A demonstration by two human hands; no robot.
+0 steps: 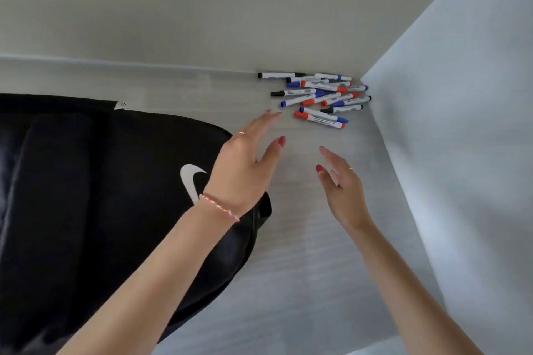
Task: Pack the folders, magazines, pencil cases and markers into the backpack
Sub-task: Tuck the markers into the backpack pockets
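Observation:
A black backpack (101, 196) with a white logo lies flat on the left of the white table. Several white markers (320, 95) with blue, red and black caps lie in a loose pile in the far right corner. My left hand (248, 161) reaches over the backpack's right edge with fingers spread, its fingertips just short of the pile. My right hand (341, 184) is stretched out lower and to the right, fingers apart, a hand's length from the nearest marker. Neither hand holds anything. No folders, magazines or pencil cases show.
The table (302, 253) is bounded by a pale wall (202, 8) at the back and a white side panel (461, 153) on the right, which meet behind the markers.

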